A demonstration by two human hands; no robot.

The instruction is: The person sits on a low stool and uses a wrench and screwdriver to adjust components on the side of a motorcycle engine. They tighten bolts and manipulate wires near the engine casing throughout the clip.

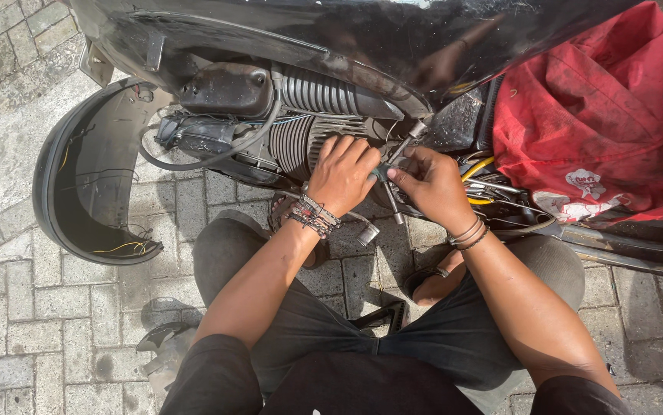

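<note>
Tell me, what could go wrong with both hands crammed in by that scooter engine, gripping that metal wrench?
The left hand and right hand share one cross-shaped wrench beside the ribbed engine casing; if it slipped, knuckles could hit the metal. Loose wires lie right by the right hand and might snag or get pinched. The bracelets on the left wrist could also catch on nearby parts.

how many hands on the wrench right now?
2. The left hand grips the metal wrench from the left, against the ribbed engine part. The right hand pinches it from the right, beside the red cloth. No other hands show.
</note>
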